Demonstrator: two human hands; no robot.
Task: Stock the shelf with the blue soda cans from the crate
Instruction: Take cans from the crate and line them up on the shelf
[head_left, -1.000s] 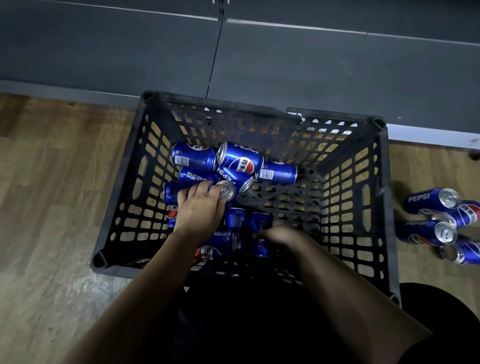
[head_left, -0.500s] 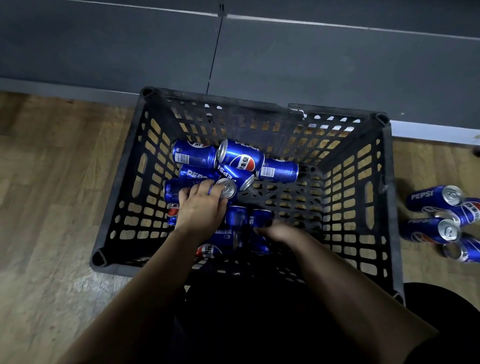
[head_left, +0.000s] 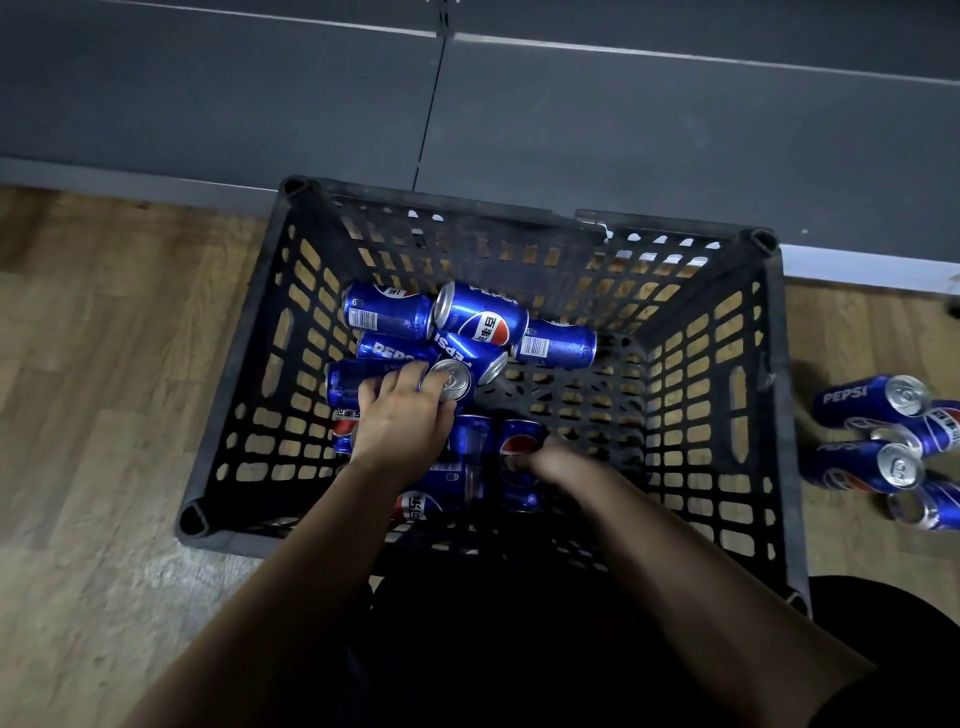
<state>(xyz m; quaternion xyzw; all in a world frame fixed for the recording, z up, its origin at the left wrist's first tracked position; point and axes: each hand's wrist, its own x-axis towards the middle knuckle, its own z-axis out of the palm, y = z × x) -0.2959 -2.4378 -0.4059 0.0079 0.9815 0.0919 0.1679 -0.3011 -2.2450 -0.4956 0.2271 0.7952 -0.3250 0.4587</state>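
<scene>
Both hands are down in the crate, reaching for cans.

The left hand (head_left: 400, 423) curls its fingers over a silver-topped can (head_left: 451, 380) inside the black crate (head_left: 774, 364) on the floor. The right hand (head_left: 558, 460) rests on a second can (head_left: 519, 452), but I cannot tell whether its fingers grip it. A heap of blue cans (head_left: 480, 317) lies in the crate, with loose cans (head_left: 878, 441) on the floor beside it. No stocked shelf shows, so most work seems left.

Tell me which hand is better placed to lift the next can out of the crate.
Left, probably. The left hand curls over a lying can atop the pile in the crate, free to lift. The right hand reaches a lower can; its grip is unclear.
</scene>
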